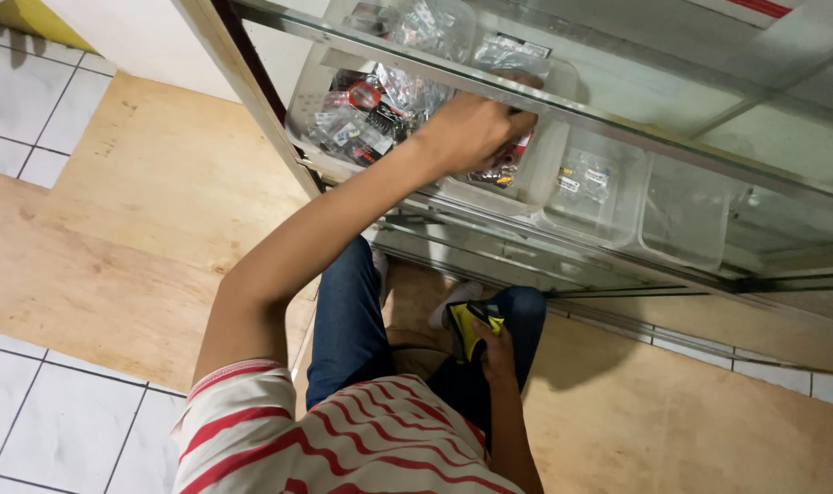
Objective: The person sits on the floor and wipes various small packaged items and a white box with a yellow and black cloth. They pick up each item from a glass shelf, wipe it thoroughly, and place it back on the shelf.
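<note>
A glass display cabinet (618,101) spans the top, its lower shelf lined with clear plastic bins (682,215). The left-most bin (325,110) is heaped with small bagged parts (362,114). The left hand (471,133) reaches into the next bin, fingers curled over a small red-and-clear packet (503,165); whether they pinch it cannot be told. Lower down, the right hand (497,352) is closed around a yellow-and-black handheld device (471,325) above the knee.

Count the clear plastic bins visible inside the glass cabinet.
4, perhaps more hidden. A far-left bin full of small packets; a second bin where the left hand reaches; a third bin holding few packets; a fourth bin at the right, seemingly bare.
</note>
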